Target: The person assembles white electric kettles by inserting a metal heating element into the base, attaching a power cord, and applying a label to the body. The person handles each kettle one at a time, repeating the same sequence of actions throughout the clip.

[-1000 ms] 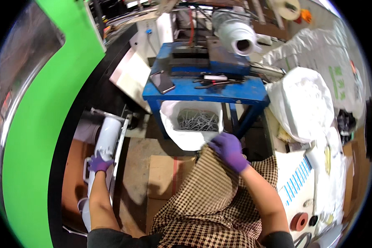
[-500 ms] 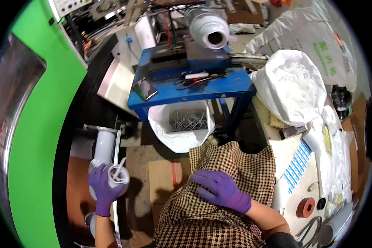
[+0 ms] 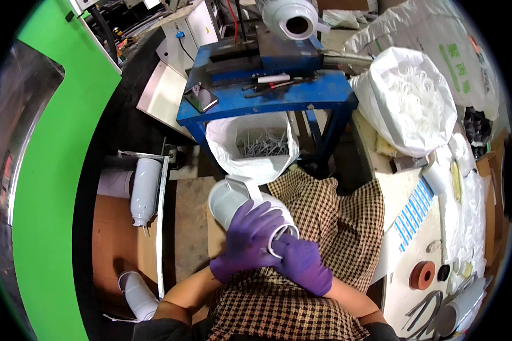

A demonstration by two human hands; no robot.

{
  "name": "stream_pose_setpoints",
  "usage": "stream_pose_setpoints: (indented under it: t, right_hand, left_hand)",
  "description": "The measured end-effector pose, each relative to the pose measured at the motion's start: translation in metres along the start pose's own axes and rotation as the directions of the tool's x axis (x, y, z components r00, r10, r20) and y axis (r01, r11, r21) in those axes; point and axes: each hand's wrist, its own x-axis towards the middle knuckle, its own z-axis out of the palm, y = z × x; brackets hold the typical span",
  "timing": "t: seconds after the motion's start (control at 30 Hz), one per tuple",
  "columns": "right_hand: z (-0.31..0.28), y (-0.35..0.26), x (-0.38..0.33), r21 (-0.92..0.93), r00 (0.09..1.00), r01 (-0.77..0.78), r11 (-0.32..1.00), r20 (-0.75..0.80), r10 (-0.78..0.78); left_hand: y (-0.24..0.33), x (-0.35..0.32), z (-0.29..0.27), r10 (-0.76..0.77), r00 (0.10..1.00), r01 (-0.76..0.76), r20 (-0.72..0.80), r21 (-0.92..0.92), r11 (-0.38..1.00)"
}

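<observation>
A pale grey plastic pipe fitting [image 3: 224,202] with a short branch lies slanted over my lap, its open ringed end towards me. My left hand [image 3: 250,236], in a purple glove, is wrapped over the fitting near that end. My right hand [image 3: 304,261], gloved the same way, is closed with its fingertips inside the ring; what they pinch is hidden. Beneath both hands is a checked apron [image 3: 347,221].
At left, a box [image 3: 115,238] holds more grey fittings [image 3: 146,190]. Ahead stands a blue bench [image 3: 267,108] with a phone and pliers; a white sack [image 3: 247,170] of thin sticks sits below. To the right, a sack of white rings [image 3: 415,108] rests by a pale table [image 3: 407,284].
My left hand has brought the fitting from the box at left over to my lap. My right hand has moved from resting on the apron to the fitting's open end.
</observation>
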Motion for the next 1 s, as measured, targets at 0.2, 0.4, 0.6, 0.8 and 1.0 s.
stream_pose_setpoints:
  t: [0.2, 0.4, 0.6, 0.8, 1.0]
  right_hand:
    - [-0.024, -0.002, -0.002, -0.076, 0.991, -0.002, 0.997, -0.137, -0.008]
    - [-0.023, 0.017, 0.027, -0.083, 0.966, -0.246, 0.966, -0.096, 0.238]
    - [-0.064, 0.043, 0.063, 0.550, 0.994, -0.093, 0.830, 0.008, 0.106]
    - [-0.206, 0.141, 0.068, -0.454, 0.736, -0.102, 0.885, -0.633, -0.240]
    - [-0.319, 0.318, 0.027, -0.669, 0.760, -0.646, 0.368, -0.608, 0.229]
  left_hand:
    - [0.002, 0.019, -0.005, 0.018, 0.992, -0.032, 0.123, 0.108, 0.994]
    - [-0.034, 0.060, 0.037, 0.220, 0.975, -0.214, -0.039, 0.126, 0.969]
    - [-0.066, 0.082, 0.055, 0.147, 0.967, -0.138, -0.210, 0.057, 0.989]
    - [-0.125, 0.083, 0.002, -0.044, 0.892, 0.088, -0.450, 0.077, 0.993]
    - [-0.092, 0.065, -0.015, 0.003, 0.947, 0.032, -0.322, 0.103, 0.994]
